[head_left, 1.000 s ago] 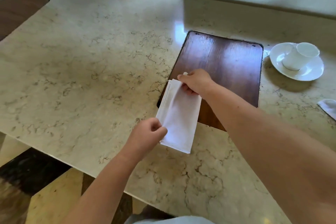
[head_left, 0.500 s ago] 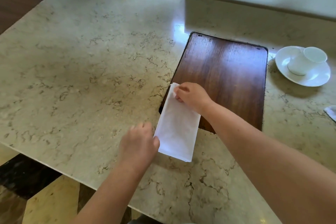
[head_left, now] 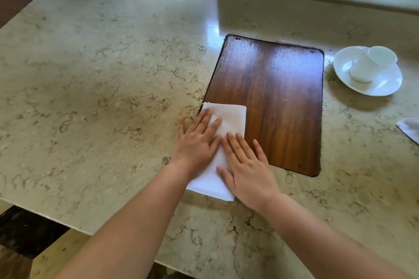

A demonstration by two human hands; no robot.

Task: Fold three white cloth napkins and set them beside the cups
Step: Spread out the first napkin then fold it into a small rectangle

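A folded white napkin (head_left: 229, 118) lies flat as a narrow strip, half on the marble counter and half on the near left corner of a dark wooden inset board (head_left: 278, 97). My left hand (head_left: 197, 140) rests palm down on the napkin's left side, fingers spread. My right hand (head_left: 247, 165) presses flat on its lower right part, fingers apart. Neither hand grips the cloth. A white cup (head_left: 371, 63) lies tipped on a white saucer (head_left: 383, 84) at the far right. The corner of another white napkin (head_left: 410, 128) shows at the right edge.
The beige marble counter (head_left: 102, 86) stretches wide to the left, with its front edge near me. A second dark wooden inset (head_left: 11, 7) sits at the far left. A low wall ledge (head_left: 317, 0) runs along the back.
Both hands let go of the napkin's ends and now lie flat on top of it. The napkin has settled flat against the counter and board.
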